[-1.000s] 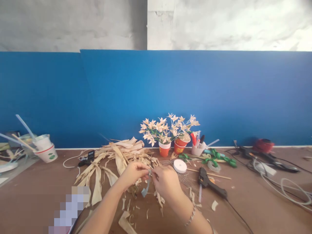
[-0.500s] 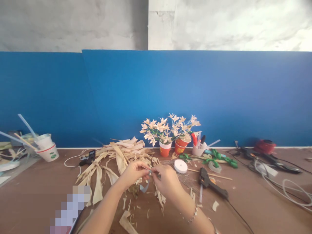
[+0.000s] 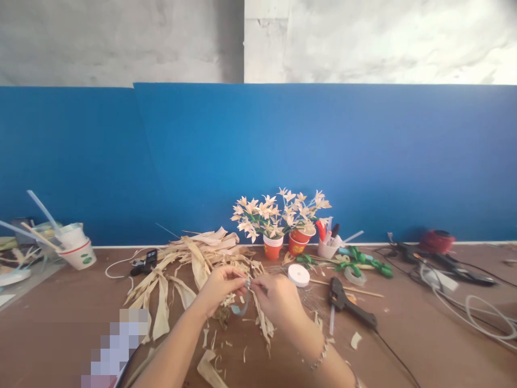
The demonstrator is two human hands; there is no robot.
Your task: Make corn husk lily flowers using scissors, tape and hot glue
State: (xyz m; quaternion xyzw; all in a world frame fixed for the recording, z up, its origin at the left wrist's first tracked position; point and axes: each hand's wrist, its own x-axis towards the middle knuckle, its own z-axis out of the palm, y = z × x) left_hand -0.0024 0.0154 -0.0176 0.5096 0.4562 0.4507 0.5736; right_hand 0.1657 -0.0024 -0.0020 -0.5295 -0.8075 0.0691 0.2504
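Note:
My left hand is closed in a pinch over the middle of the table. A narrow pale blue strip like ribbon or tape runs up to its fingertips, with its lower end curling in the air. Right beside it, my right hand pinches at the same spot, thumb against forefinger. What lies between the right fingertips is too small to make out. Under and behind both hands spreads a heap of dry, straw-coloured husks. A white roll lies just beyond my right hand.
Pale artificial flowers stand in red paper cups at the back. To the right lie a black glue gun, green leafy pieces and cables. A white cup with sticks stands left. Husk scraps litter the front.
My fingertips have shifted slightly at the pinch, and the pale blue strip now shows running up between them. The whole view has slid a little; the other things stay put.

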